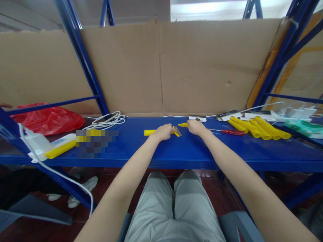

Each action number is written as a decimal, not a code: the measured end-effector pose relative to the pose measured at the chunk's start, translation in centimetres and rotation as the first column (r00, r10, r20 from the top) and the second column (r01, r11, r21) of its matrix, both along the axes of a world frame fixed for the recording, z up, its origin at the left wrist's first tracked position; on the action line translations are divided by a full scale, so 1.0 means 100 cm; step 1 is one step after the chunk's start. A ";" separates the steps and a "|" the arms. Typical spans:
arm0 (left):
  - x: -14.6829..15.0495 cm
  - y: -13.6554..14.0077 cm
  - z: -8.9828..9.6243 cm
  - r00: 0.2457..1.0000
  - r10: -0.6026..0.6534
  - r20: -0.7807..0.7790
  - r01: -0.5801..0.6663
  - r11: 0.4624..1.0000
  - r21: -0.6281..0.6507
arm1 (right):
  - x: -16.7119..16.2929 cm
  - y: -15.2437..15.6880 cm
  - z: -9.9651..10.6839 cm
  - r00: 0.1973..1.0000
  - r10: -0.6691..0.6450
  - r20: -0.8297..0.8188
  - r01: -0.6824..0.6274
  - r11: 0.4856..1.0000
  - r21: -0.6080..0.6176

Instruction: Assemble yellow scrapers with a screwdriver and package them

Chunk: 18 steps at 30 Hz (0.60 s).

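Note:
My left hand (pixel 164 132) is closed around a scraper (pixel 149 132). Its yellow handle sticks out to the left, and a flat metal blade (pixel 179 131) shows past the fingers on the right. Just across from it, my right hand (pixel 197 127) pinches a small flat yellow piece (pixel 183 125) pointing left toward the blade. A small gap separates the two hands. A screwdriver (pixel 232 132) with a red handle lies to the right, its shaft reaching toward my right wrist. Behind my right hand is a small black-and-white packet (pixel 198 118).
Several yellow handles (pixel 259 129) lie in a row at right, with flat packets (pixel 230 115) behind. Left are a red plastic bag (pixel 50 119), coiled white cable (pixel 111 120), a power strip (pixel 60 141) and another yellow handle (pixel 60 149). Cardboard (pixel 161 70) walls the blue bench's (pixel 136 148) back.

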<state>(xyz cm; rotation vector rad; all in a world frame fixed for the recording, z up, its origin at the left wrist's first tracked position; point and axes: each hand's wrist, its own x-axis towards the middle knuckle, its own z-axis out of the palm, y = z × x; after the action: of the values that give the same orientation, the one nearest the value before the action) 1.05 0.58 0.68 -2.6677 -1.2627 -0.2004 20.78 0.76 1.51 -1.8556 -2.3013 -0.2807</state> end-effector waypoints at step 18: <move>-0.001 0.004 -0.003 0.999 -0.039 0.037 0.039 0.999 -0.004 | 0.003 0.009 -0.001 0.428 0.079 -0.900 0.063 0.991 0.117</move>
<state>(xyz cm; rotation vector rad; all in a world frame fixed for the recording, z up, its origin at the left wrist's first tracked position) 0.99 0.95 0.36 -2.7069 -1.2235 -0.2532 21.08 1.64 1.46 -1.3511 -1.4370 0.4843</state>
